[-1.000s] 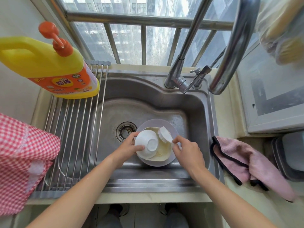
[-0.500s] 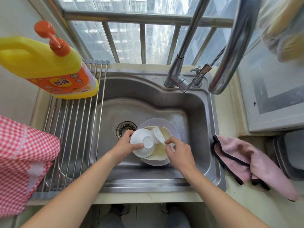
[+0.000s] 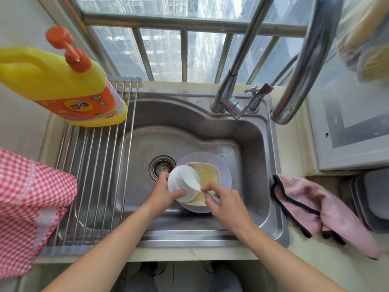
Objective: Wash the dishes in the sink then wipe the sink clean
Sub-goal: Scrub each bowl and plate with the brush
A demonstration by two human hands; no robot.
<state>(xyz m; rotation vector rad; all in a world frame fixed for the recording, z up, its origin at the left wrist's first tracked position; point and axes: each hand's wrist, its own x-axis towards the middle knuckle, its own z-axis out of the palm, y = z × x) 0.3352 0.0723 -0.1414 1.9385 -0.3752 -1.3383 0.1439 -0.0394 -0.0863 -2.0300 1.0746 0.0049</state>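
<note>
Head view: white bowl (image 3: pixel 182 182) tilted, blurred; probably wet.

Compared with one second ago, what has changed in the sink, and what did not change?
The right hand moved the white brush left, from beside the white bowl onto it. The left hand turned the bowl further on its side. Both hands kept their grip. The cream dish, the plate and the pink cloth stayed as they were.

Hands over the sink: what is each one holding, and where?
The left hand grips the white bowl by its rim and side. The right hand pinches a white scrubbing brush near its lower end, head against the bowl.
</note>
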